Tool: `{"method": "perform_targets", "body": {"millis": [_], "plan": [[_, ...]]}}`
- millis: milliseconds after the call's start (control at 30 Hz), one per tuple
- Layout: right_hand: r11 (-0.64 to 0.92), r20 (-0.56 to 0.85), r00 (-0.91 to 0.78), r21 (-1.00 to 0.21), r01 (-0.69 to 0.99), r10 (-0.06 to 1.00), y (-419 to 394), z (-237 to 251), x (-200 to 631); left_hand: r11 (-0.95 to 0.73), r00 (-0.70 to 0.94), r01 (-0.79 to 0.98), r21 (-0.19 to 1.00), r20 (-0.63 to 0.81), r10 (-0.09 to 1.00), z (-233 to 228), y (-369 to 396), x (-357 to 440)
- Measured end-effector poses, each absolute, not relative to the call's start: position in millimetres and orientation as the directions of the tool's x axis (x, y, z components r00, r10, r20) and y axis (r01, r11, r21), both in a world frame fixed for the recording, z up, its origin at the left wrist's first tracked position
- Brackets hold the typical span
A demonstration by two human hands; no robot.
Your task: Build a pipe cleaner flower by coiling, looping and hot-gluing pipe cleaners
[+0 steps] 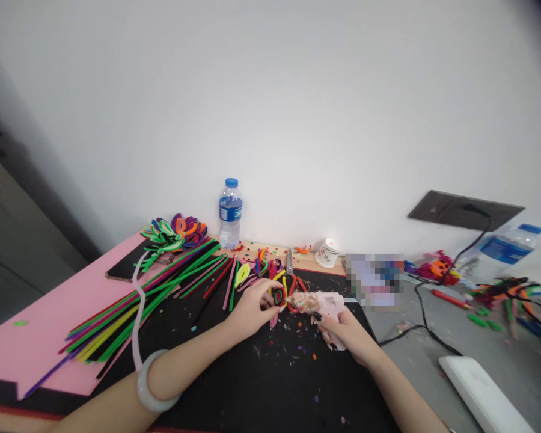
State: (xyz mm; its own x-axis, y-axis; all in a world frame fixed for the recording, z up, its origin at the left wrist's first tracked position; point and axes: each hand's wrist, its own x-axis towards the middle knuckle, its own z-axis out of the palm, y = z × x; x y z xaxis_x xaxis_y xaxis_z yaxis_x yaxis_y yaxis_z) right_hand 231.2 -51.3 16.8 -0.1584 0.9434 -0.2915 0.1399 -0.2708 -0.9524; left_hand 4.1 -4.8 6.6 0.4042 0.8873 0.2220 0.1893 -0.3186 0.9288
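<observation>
Head view: right hand [342,328] grips glue gun [320,302]; left hand [252,310] pinches loop [278,296].

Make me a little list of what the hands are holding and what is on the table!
left hand: pinches a small red loop
right hand: grips a pink glue gun, tip at the loop
mat: black, dotted with scraps
fuzzy sticks: many colours, fanned out at left
bottle: upright by the wall
scissors: behind the hands
cup: on its side
</observation>
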Motion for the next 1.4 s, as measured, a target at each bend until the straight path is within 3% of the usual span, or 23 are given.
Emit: {"method": "perform_targets", "body": {"millis": [1400], "plan": [[-0.233, -0.263, -0.146, -0.953, 0.195, 0.954, -50.6, 12.1, 235.2, -0.351, 0.433, 0.186, 0.918, 0.244, 0.868, 2.7, -5.3, 2.9]]}}
